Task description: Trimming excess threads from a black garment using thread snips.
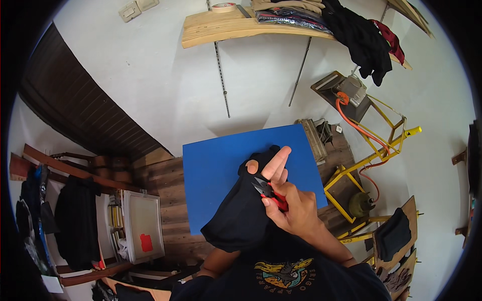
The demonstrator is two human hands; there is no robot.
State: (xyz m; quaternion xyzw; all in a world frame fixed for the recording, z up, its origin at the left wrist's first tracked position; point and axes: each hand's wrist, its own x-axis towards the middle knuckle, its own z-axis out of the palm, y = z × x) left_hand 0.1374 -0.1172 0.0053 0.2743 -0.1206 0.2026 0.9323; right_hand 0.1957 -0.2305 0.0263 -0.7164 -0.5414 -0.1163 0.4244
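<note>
A black garment [238, 210] hangs over my left forearm and hides most of it. Beyond its upper edge show the thumb and several stretched fingers of my left hand [274, 165], with the cloth gripped between them. Thread snips [278, 199] with red handles and short dark blades are in my right hand [298, 210]. Their tips point up and left, right by the cloth below my left fingers; whether they touch it I cannot tell. Beneath both hands lies a blue table top [211, 175], with a dark bit of the garment above it.
A wooden wall shelf [216, 32] carries folded clothes and a tape roll [224, 7]. At right stand a yellow metal frame [346, 195], an orange hose [361, 131] and a gas cylinder [360, 204]. At left, a framed screen [142, 226] leans near hanging dark clothes [78, 220].
</note>
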